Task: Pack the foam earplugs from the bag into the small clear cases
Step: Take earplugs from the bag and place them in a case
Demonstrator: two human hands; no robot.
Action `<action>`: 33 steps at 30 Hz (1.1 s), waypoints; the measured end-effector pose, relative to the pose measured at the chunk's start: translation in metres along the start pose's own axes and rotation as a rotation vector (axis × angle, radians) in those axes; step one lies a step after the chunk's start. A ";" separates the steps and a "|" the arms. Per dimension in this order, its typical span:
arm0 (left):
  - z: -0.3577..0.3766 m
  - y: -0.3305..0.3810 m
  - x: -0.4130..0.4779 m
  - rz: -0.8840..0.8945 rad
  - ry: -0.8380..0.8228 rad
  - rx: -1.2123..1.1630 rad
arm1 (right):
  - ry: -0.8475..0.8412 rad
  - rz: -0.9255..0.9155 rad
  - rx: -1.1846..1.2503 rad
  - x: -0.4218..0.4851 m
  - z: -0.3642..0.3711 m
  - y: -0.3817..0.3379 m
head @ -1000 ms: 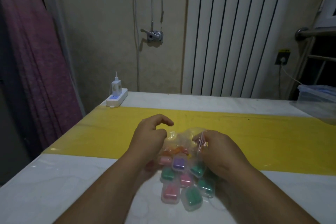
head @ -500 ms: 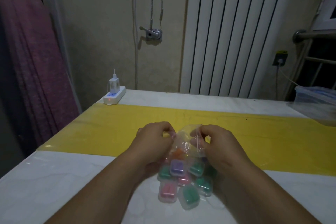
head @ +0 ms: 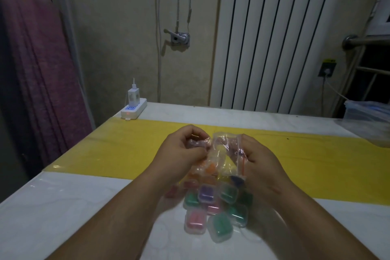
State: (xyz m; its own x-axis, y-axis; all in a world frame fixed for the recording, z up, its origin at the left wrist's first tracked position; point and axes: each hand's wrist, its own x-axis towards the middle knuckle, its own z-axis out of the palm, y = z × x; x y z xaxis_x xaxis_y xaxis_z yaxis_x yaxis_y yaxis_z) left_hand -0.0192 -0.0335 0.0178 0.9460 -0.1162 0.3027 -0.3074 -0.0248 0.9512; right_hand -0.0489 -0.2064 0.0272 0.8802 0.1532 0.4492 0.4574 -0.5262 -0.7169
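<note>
The left hand [head: 181,152] is pinching the bag [head: 221,154] mouth at 9 o'clock, the right hand [head: 259,160] at 3 (equally near); orange earplugs [head: 209,169] are sitting inside; the clear cases [head: 211,207] are lying heaped at 6 o'clock.

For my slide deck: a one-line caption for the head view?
Left hand and right hand grip a clear bag of earplugs over a pile of small clear cases.

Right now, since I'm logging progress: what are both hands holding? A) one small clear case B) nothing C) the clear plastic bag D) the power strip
C: the left hand and right hand each pinch a side of the clear bag, above the cases.
</note>
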 end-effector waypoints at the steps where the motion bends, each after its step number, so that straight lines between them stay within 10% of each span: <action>1: 0.000 -0.001 0.000 -0.006 -0.001 -0.002 | -0.007 0.002 -0.004 0.000 0.001 0.001; 33: 0.006 -0.003 0.000 -0.065 0.042 0.024 | 0.132 0.118 0.079 -0.001 0.009 0.008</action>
State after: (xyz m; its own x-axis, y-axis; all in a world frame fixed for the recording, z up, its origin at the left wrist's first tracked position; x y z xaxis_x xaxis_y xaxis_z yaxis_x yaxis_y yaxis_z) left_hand -0.0191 -0.0395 0.0141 0.9672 -0.0723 0.2435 -0.2476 -0.0546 0.9673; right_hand -0.0453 -0.2035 0.0164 0.9063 -0.0194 0.4222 0.3655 -0.4658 -0.8059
